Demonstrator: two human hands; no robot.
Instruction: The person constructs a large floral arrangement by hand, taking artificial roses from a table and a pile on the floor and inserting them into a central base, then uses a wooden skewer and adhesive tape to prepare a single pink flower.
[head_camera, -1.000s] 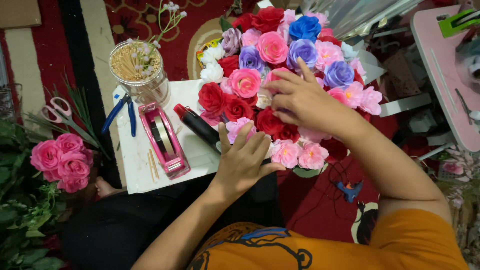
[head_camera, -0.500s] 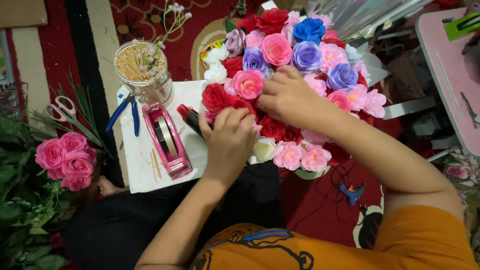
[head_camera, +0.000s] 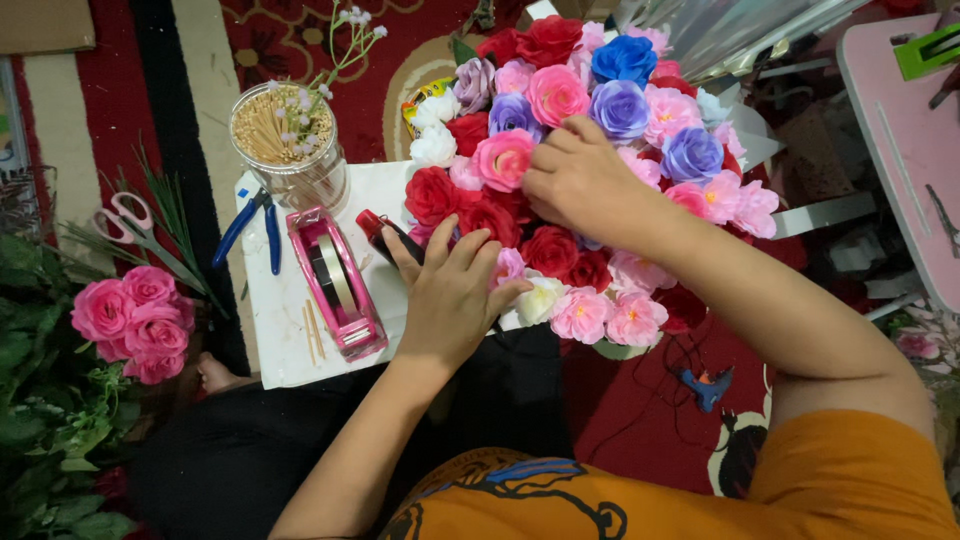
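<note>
Left hand (head_camera: 455, 295) lay spread against the flower bouquet (head_camera: 590, 170) edge, right hand (head_camera: 580, 180) pinched a pink rose (head_camera: 503, 160), pink tape dispenser (head_camera: 335, 282) nearby.

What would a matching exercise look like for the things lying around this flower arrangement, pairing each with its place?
Things:
1. pink plastic tape dispenser
2. clear jar of wooden sticks
3. blue-handled pliers
4. pink-handled scissors

Places:
A. on the carpet, left of the white board
B. on the white board, just below the jar
C. at the board's top left corner
D. on the board, beside the left hand

Pairs: 1-D, 2-C, 3-B, 4-A
</note>
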